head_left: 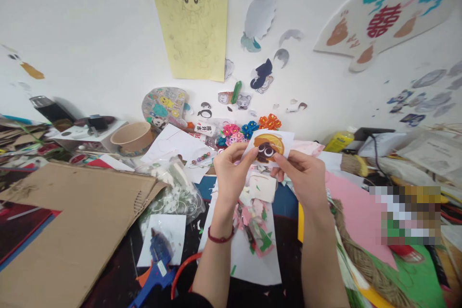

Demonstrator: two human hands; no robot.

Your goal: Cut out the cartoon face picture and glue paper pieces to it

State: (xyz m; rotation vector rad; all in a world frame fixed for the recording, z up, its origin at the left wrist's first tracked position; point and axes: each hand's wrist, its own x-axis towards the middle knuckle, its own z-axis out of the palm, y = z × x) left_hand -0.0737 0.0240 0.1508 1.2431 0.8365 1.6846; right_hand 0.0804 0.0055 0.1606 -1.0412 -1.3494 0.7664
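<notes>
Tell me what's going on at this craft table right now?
A person holds a small printed picture card up over a cluttered table, left hand and right hand each pinching an edge with the fingers. Below lie paper scraps, a sheet of cardboard to the left, a blue glue gun near the front edge and a paper bowl further back.

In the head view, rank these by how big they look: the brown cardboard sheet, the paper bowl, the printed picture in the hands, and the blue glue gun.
1. Brown cardboard sheet, far the largest, though nearest the camera.
2. and 3. Blue glue gun and printed picture look alike; unsure.
4. Paper bowl, though farther back.
</notes>
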